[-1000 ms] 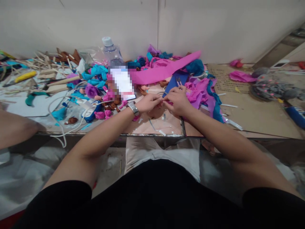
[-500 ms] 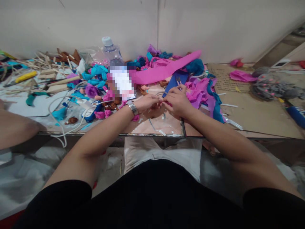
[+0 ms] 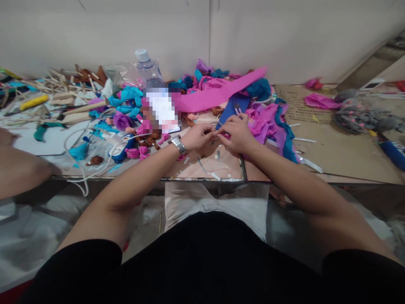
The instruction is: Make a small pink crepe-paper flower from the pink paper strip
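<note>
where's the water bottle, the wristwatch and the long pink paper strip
water bottle (image 3: 149, 72), head view, on its clear shoulder
wristwatch (image 3: 179, 145), head view, on the metal band
long pink paper strip (image 3: 221, 92), head view, on its middle

lighting: even, diffuse, fairly bright; source unseen. wall (image 3: 284, 38) rendered flat and pale. shadows: soft, gathered under the table edge (image 3: 202, 180); near lap rendered almost black. distortion: wide-angle bowing at left and right edges. focus: mild softness throughout; small pink piece (image 3: 222, 136) pinched between left hand (image 3: 198, 136) and right hand (image 3: 238, 135) not resolved. pixelated patch (image 3: 163, 109) recorded left of the hands.
</note>
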The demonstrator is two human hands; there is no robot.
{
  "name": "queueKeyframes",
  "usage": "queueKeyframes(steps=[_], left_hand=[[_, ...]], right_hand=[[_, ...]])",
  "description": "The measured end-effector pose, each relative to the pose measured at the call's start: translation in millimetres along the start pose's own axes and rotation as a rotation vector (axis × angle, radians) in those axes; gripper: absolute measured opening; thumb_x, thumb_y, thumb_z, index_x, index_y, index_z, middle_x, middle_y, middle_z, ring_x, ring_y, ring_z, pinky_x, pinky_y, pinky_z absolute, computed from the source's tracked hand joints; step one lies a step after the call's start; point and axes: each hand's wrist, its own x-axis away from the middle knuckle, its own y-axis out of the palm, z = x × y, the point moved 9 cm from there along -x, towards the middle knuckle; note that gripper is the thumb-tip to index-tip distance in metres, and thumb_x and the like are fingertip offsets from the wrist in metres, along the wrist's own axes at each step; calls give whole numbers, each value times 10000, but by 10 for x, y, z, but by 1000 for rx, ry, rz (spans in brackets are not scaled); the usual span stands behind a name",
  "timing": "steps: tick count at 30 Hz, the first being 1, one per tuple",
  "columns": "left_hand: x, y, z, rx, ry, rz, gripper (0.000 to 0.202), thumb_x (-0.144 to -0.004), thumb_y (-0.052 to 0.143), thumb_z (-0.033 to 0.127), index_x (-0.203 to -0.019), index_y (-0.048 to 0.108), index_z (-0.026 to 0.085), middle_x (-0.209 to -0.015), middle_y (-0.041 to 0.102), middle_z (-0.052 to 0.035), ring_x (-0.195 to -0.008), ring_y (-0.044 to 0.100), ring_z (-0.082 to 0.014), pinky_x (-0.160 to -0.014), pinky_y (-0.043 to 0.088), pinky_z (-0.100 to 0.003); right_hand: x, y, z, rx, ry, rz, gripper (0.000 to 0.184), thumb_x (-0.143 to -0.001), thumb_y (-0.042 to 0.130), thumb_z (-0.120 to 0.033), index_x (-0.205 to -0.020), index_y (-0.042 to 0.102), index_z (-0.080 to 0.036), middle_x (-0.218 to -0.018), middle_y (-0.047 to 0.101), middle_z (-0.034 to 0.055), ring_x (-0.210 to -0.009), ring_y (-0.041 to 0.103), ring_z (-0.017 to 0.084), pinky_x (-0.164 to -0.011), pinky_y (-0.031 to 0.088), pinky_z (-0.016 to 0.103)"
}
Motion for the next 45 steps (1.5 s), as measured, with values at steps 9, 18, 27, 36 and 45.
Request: queueKeyframes(steps=[9,18,27,36,45], left_hand=[[29,-100,198,-239,138,151,186,-1036,631,294,-904,715,193,-873,741,-57,-823,634,-214,-791,441,-347],[34,-107,222,-256,176,158,173,-1038,638,292,-994,767,187,-937,777,-76,-859,660,-221,-829,479,-350],[37,-212,154,-199,127,246,196,-980,775,381,-921,779,195,-896,799,-62,-802,674,-198,-792,501,-344],[50,-193,201,-148,161,229,101,-983,710,266,-942,745,181,-922,769,-66,-805,654,-187,-809,519,-345],[34,-234,94,-5,59,265,307,-991,755,463,-1007,812,163,-938,810,-85,-817,693,-188,-783,546,-324]], right_hand=[[-8,6,127,-75,101,38,201,-971,661,-387,-920,777,-233,-983,832,82,-1086,633,334,-1071,296,543],[3,-18,162,-102,130,54,172,-962,680,-376,-907,761,-235,-982,818,73,-1098,631,336,-1097,310,548],[2,14,167,-115,117,42,215,-979,686,-426,-921,762,-234,-994,806,79,-1082,623,329,-1067,342,527],[2,34,171,-130,111,40,241,-983,686,-433,-929,791,-223,-985,803,86,-1062,640,324,-1059,355,516],[17,-2,231,-138,167,85,210,-985,706,-414,-974,804,-228,-1038,821,81,-1100,658,333,-1106,352,546]])
